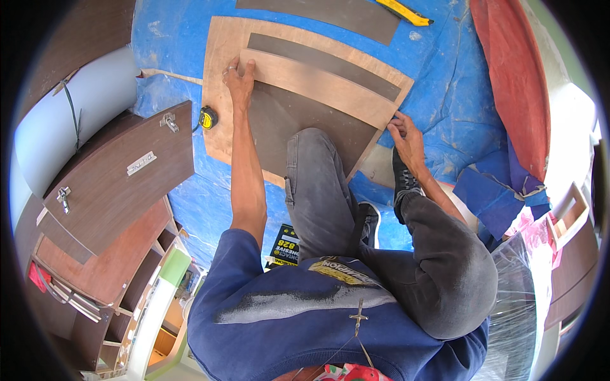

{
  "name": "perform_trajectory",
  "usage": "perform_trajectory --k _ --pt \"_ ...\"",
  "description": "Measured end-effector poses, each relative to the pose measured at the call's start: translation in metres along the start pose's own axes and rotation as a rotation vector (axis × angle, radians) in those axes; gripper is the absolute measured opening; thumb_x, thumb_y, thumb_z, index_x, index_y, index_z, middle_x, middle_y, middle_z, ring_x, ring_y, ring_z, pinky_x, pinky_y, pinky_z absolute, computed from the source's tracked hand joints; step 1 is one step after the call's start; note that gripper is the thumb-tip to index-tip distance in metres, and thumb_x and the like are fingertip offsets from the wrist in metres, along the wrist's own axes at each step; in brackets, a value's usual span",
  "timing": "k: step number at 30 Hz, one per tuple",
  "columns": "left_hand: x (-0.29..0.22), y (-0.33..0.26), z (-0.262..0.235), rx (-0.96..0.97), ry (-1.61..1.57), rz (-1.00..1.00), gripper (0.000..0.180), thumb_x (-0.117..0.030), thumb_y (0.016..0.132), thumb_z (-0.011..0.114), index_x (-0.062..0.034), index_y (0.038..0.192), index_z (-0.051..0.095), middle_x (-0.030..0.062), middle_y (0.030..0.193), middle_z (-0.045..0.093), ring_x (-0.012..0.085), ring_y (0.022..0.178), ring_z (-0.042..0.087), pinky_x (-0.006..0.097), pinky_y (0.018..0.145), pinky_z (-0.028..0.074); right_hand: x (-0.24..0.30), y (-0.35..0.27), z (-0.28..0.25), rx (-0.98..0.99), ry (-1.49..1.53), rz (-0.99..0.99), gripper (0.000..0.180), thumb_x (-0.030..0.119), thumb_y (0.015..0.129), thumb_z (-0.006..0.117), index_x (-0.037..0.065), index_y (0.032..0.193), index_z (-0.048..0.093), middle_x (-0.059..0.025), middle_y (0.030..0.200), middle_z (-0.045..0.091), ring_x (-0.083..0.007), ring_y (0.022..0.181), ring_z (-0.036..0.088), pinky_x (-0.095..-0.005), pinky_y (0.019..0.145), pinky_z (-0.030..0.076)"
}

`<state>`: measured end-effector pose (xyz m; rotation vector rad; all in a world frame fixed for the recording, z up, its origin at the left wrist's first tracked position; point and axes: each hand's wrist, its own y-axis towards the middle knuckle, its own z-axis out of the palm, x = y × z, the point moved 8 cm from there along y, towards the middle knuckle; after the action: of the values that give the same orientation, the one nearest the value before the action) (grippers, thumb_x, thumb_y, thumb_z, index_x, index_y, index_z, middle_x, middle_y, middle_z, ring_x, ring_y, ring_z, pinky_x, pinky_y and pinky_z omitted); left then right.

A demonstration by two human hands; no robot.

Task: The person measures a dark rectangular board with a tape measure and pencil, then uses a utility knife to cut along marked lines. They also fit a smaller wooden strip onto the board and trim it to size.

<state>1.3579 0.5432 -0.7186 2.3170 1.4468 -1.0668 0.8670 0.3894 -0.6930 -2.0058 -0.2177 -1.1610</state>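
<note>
Fingers of the left hand [239, 87] pinch one end of the wood strip [324, 86], upper centre; the right hand's [410, 141] half-curl at the other, grip unclear. Laid over the dark sheet [276, 114], it seems unfixed.

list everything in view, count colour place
Strip: 1, light brown, across board
Board: 1, light brown, under strip
Dark sheeting: count unclear, brown, on board
Far sheet: 1, brown, top edge
Knife: 1, yellow, top right
Tape measure: 1, black-yellow, board's left edge
Tarp: count unclear, blue, under board
Cabinet door: 1, brown, left
Roll: 1, pale blue, far left
Cabinet: 1, brown, lower left
Container: 1, black-yellow, lower middle
Cloth: 1, red, upper right
Plastic wrap: some, clear, lower right
Shoes: 2, black, near right hand
Left hand: 1, bare, strip's left end
Right hand: 1, bare, strip's right end
</note>
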Motion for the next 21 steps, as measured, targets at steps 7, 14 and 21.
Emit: perform_trajectory --k 7,14,21 --pt "0.003 0.003 0.000 0.001 0.043 0.009 0.065 -0.040 0.089 0.076 0.0004 0.137 0.061 0.0294 0.141 0.049 0.0421 0.135 0.043 0.052 0.113 0.035 -0.002 0.001 -0.001 0.001 -0.005 0.013 0.041 0.012 0.098 0.065 -0.004 0.136 0.058 -0.0191 0.106 0.075 -0.0290 0.096 0.074 -0.0388 0.086 0.058" --pt "0.007 0.007 -0.001 -0.015 0.045 0.062 0.064 -0.039 0.089 0.078 0.0015 0.136 0.062 0.0287 0.136 0.054 0.0402 0.129 0.051 0.049 0.109 0.041 -0.009 -0.001 0.001 -0.017 0.032 0.039 0.041 0.012 0.099 0.066 -0.001 0.138 0.058 -0.0139 0.107 0.074 -0.0198 0.095 0.071 -0.0334 0.086 0.056" --pt "0.010 0.010 0.001 -0.011 0.064 0.051 0.059 -0.035 0.089 0.079 0.0022 0.132 0.064 0.0275 0.132 0.058 0.0381 0.124 0.058 0.047 0.105 0.047 -0.010 -0.004 0.002 -0.001 0.041 0.010 0.042 0.011 0.099 0.065 0.000 0.139 0.057 -0.0138 0.108 0.075 -0.0216 0.097 0.072 -0.0346 0.086 0.056"
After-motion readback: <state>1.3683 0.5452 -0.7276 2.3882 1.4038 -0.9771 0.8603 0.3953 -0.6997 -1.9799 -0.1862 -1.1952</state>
